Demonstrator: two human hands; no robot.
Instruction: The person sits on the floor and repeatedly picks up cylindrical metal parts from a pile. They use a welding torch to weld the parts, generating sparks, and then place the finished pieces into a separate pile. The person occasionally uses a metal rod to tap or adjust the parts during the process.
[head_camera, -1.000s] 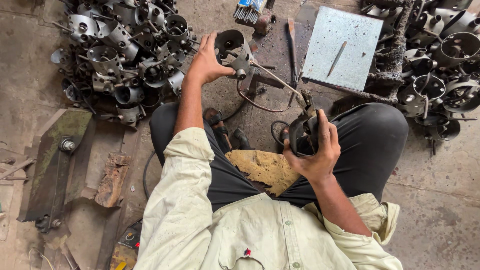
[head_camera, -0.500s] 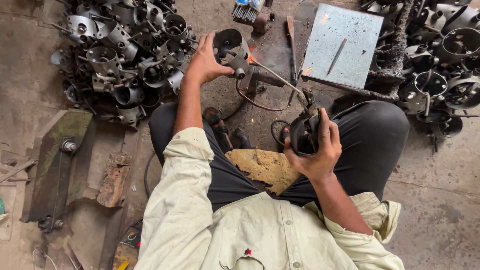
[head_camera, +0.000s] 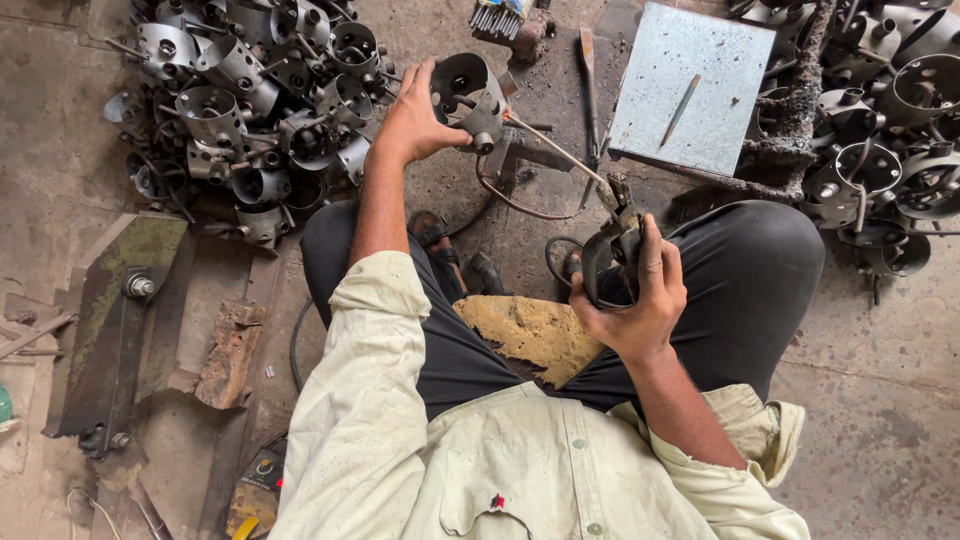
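Toward twelve o'clock, the left hand (head_camera: 412, 118) grips a round metal housing (head_camera: 463, 88), tilted so its seam meets the rod. At three o'clock, the right hand (head_camera: 640, 300) clamps the electrode holder (head_camera: 610, 250), steadying the welding rod (head_camera: 555, 150) against it. Finished housings (head_camera: 240, 90) lie piled at ten o'clock.

Seated on the ground, knees spread wide. Left arm stretched forward and up, sleeve rolled to the elbow, forearm bare; left hand (head_camera: 412, 115) cupped with fingers curled in a firm grip. Right arm bent at the elbow, held closer to the body (sleeve rolled here too); right hand (head_camera: 640, 300) closed tight, thumb upward, knuckles toward the camera.
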